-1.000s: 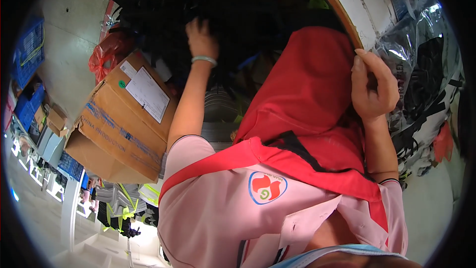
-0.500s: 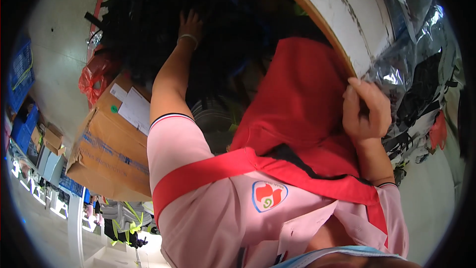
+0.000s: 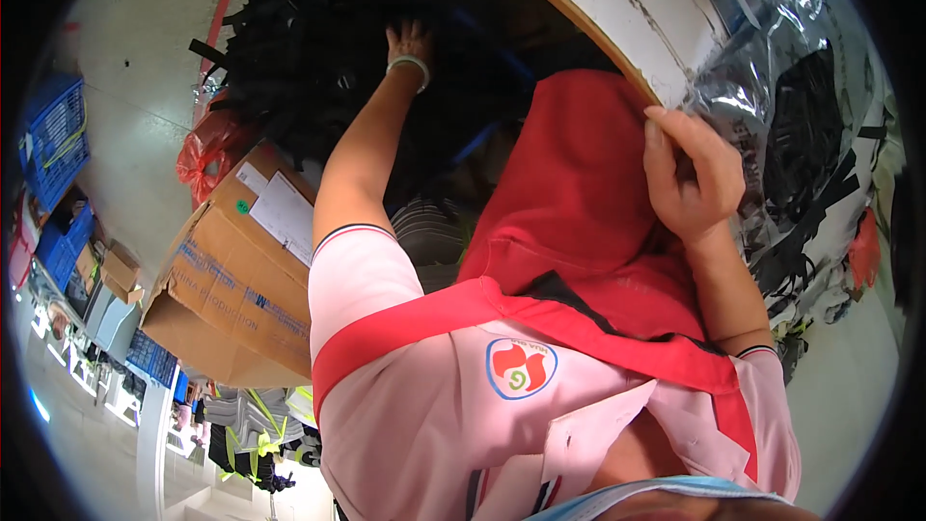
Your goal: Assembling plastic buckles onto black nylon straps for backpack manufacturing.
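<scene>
My left hand (image 3: 410,43) reaches far forward under the table, a light bracelet at its wrist. Its fingers are spread over a dark heap of black strips (image 3: 318,48), and they seem to hold nothing. Shadow hides most of the heap's detail. To the right, my right hand (image 3: 699,169) has its fingers curled, their tips against the wooden table edge (image 3: 617,56). My red apron (image 3: 569,164) lies between my arms.
A brown cardboard box (image 3: 231,289) with white labels stands beside my left arm, a red plastic bag (image 3: 204,150) behind it. Clear plastic bags (image 3: 743,106) with black pieces lie on the right. Blue crates (image 3: 56,145) stand at far left.
My left hand has shifted to the right across the black heap. The view has turned slightly. My right hand stays at the table edge, fingers still curled.
</scene>
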The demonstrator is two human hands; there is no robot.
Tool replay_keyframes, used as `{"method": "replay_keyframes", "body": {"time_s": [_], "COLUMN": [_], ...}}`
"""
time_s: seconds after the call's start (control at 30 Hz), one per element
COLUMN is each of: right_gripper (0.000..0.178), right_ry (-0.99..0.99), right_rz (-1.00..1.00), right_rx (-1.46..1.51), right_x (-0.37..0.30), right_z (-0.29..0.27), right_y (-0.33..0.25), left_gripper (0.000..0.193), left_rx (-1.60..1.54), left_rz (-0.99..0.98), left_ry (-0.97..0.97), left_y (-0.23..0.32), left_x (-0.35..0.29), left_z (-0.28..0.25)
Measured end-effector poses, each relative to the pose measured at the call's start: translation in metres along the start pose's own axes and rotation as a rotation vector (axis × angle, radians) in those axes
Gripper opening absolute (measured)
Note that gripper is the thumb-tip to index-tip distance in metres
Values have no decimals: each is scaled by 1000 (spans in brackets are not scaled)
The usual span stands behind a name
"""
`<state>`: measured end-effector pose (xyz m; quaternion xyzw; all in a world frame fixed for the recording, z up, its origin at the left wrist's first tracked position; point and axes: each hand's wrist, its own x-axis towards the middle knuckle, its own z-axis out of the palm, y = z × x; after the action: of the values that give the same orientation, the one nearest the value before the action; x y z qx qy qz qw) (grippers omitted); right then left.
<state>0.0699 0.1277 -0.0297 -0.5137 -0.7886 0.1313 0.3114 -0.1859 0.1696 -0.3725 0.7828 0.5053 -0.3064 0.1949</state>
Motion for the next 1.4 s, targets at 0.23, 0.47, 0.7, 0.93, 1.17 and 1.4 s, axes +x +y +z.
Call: {"method": "replay_keyframes", "body": {"time_s": [0.23, 0.47, 0.7, 0.93, 1.17, 1.4], "right_gripper": [15, 14, 12, 13, 14, 13], "right_ry": [77, -173, -495, -250, -244, 244], "right_rz": [42, 172, 94, 451, 382, 509], "right_rx": [99, 209, 174, 326, 423, 223], "right_x": [-6, -11, -103, -190, -207, -250], "right_z": [2, -24, -92, -104, -116, -161], "right_y": [2, -29, -38, -20, -22, -1], "left_gripper": [62, 43, 25, 23, 76, 31], "left_rx": [-207, -758, -953, -973, 100, -371], "left_rz": [46, 103, 267, 798, 546, 764], "left_ry": [474, 345, 281, 743, 905, 865], "left_y": [35, 60, 75, 179, 263, 253], "left_x": [-46, -60, -167, -256, -182, -151], "left_z": [2, -18, -154, -323, -344, -362]}}
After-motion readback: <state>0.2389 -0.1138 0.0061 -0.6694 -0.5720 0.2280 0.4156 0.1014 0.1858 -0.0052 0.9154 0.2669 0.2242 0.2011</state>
